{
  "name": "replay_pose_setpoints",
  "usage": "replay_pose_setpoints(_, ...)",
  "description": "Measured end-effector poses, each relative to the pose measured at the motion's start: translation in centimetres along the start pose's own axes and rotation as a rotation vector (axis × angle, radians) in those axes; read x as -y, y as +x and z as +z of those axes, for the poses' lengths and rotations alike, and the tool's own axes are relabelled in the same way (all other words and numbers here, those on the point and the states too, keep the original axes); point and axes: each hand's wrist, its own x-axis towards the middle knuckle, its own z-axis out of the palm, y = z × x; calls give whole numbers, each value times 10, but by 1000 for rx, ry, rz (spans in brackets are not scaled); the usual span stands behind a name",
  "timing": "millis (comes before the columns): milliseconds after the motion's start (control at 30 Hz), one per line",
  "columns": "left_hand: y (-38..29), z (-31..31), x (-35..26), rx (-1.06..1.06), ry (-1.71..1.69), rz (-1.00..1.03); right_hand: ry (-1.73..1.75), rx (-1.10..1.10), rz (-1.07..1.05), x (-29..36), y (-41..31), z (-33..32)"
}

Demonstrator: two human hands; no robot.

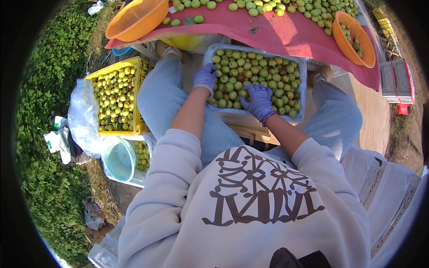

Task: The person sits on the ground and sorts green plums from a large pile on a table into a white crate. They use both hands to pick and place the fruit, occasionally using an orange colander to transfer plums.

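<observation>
A white crate lined with clear plastic (303, 85) stands between my knees, filled with green jujube-like fruits (254, 70), a few of them brownish. My left hand (205, 77), in a purple knit glove, rests at the crate's left rim, its fingertips at the fruits there. My right hand (258, 100), gloved alike, lies on the fruits near the crate's front edge with its fingers spread and bent. Whether either hand grips a fruit cannot be told, as the palms are hidden.
Beyond the crate, a table with a red cloth (234, 26) bears loose fruits, an orange basket (137, 20) at left and another orange basket (363, 50) at right. To my left stand a yellow crate of fruits (136, 97) and a turquoise basket (117, 160). A cardboard box (397, 80) is far right.
</observation>
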Motion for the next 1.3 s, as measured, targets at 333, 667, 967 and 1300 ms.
replay_pose_setpoints(333, -5, 1, 0, -30, 11, 71, -33, -15, -60, 3, -1, 4)
replay_pose_setpoints(667, -13, -8, -23, -195, 88, 121, 48, -123, 25, 20, 33, -2)
replay_pose_setpoints(967, -27, -227, 50, -878, 203, 230, -148, 167, -69, 71, 112, 23)
replay_pose_setpoints(1300, -43, -280, 112, -654, 487, 84, 320, -295, 96, -10, 73, 7)
